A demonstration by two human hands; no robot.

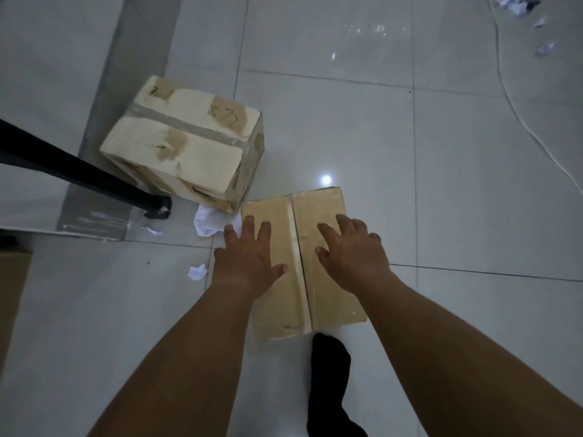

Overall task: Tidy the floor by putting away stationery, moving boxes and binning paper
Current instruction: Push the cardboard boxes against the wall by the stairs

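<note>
Left hand (249, 263): fingers spread wide, holding nothing; over the left flap of the flat box
Right hand (353, 255): fingers spread wide, empty; over the right flap
Flat box (321, 216): on the floor (441, 184), closed; seam down the middle
Paper ball (208, 223): white; just beside the left fingers
Small scrap (197, 272): near the left wrist
Big taped box (186, 143): behind, near a black leg (79, 171)
More paper (517, 6): far away, top right

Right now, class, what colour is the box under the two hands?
Light tan cardboard box, with a seam down its middle; seen in the head view.
</note>
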